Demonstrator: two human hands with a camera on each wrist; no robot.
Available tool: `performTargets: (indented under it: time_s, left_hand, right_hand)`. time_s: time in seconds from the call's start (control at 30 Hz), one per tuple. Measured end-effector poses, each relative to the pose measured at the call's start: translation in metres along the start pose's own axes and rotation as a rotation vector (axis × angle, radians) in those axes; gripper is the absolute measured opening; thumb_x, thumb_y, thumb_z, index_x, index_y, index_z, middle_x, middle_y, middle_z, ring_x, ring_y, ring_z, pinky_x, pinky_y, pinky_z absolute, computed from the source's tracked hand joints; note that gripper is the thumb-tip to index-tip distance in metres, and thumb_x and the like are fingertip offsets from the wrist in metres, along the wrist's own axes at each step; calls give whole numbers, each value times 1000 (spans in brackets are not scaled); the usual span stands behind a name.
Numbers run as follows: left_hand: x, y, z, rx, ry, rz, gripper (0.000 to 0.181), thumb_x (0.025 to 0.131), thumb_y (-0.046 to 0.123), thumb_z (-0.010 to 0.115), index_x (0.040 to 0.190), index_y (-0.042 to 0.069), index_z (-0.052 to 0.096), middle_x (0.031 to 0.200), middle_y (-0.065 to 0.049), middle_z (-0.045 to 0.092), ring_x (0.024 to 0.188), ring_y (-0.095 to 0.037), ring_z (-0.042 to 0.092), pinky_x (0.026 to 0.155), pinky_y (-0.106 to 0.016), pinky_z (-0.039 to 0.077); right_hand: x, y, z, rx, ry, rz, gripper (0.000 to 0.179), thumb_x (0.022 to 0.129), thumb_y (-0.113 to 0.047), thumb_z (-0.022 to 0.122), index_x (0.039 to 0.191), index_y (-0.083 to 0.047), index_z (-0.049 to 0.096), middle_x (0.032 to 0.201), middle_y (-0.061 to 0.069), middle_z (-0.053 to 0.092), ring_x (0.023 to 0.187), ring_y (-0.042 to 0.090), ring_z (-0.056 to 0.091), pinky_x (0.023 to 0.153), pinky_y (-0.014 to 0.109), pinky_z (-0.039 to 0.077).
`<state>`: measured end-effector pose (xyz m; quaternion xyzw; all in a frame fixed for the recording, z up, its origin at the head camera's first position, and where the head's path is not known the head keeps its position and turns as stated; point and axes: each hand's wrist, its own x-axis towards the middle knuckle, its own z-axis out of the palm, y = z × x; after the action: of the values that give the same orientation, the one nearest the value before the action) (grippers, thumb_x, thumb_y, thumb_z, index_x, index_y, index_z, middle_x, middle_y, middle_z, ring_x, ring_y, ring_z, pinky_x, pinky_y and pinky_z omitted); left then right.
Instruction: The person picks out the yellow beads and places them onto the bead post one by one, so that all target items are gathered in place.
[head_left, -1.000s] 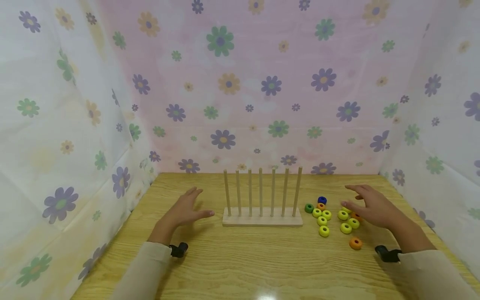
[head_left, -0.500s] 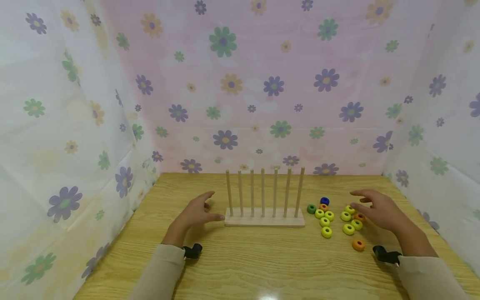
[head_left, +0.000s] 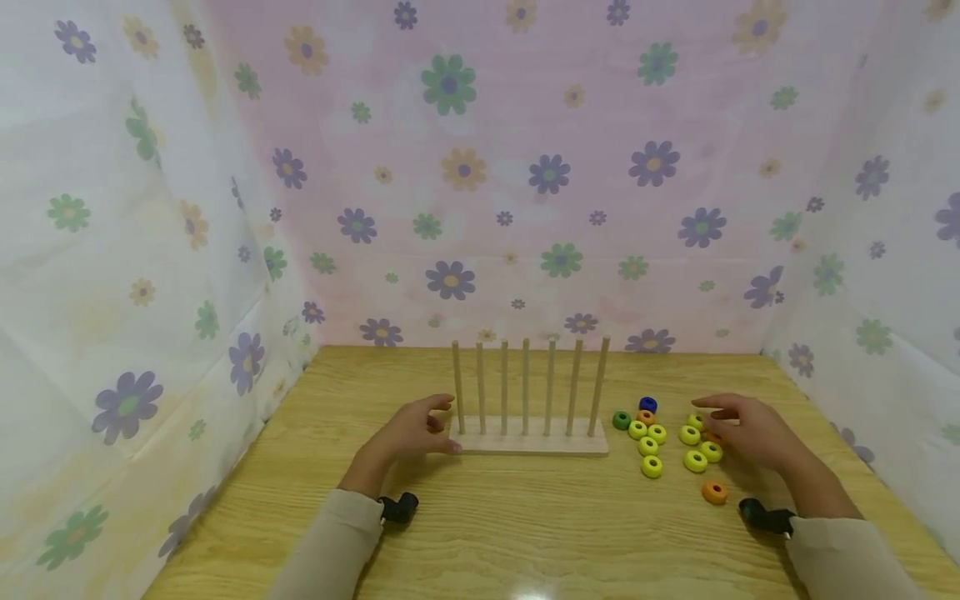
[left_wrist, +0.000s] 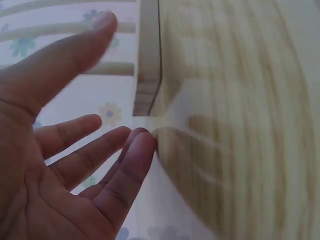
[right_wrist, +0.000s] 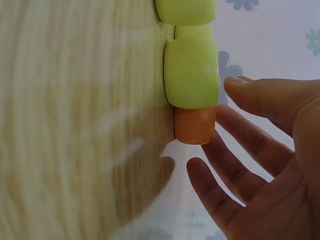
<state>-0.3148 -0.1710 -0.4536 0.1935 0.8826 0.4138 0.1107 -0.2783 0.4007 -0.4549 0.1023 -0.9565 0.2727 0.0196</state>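
A wooden peg rack (head_left: 534,443) with a row of upright bare pegs stands mid-table. My left hand (head_left: 408,429) is at its left end, thumb in front and fingers behind. In the left wrist view, fingers and thumb are spread around the base's end (left_wrist: 147,90), a gap showing beside it. To the right, my right hand (head_left: 757,433) hovers low over a group of beads, its fingers loosely bent. The right wrist view shows its thumb beside a yellow bead (right_wrist: 191,72) and its fingers near an orange bead (right_wrist: 194,127), nothing gripped.
More yellow beads (head_left: 652,472), a blue bead (head_left: 643,408), a green bead (head_left: 617,423) and orange beads lie right of the rack. One orange bead (head_left: 711,497) lies nearer the front. Flowered cloth walls (head_left: 495,125) enclose the table (head_left: 480,525) at the back and sides.
My left hand has moved right, up to the rack's left end. The right hand has lowered slightly over the beads. The rack and beads stay in place.
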Motion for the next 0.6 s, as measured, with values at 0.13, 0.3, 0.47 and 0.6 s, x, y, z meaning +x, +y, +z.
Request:
performTargets:
  time_s: [0.13, 0.3, 0.47, 0.6]
  left_hand:
    - [1, 5, 3, -1, -16, 15, 90, 82, 34, 90, 158, 15, 44, 155, -9, 53, 128, -32, 60, 100, -49, 54]
    - [3, 11, 6, 15, -35, 4, 88, 83, 31, 90, 156, 11, 46, 154, -10, 53, 129, -33, 60, 100, -48, 55]
    - [2, 10, 8, 45, -18, -18, 85, 82, 26, 91, 154, 10, 49, 153, -10, 55, 128, -33, 62, 97, -46, 56]
    - [2, 7, 9, 43, -12, -23, 82, 81, 21, 91, 153, 10, 51, 150, -11, 57, 125, -32, 63, 96, -45, 57]
  right_hand:
    - [-4, 3, 0, 12, 0, 1, 42, 104, -20, 63, 143, -5, 62, 140, 32, 58, 119, 50, 62, 88, 60, 56]
    - [-5, 4, -1, 8, -4, 8, 40, 104, -16, 63, 142, -4, 62, 133, 30, 64, 115, 48, 65, 84, 55, 58]
    - [-3, 1, 0, 23, -22, 4, 41, 104, -20, 65, 140, -2, 64, 130, 29, 66, 113, 45, 66, 84, 55, 58]
    - [-1, 1, 2, 19, -34, 16, 41, 103, -22, 66, 138, -2, 65, 130, 28, 66, 112, 44, 67, 85, 55, 58]
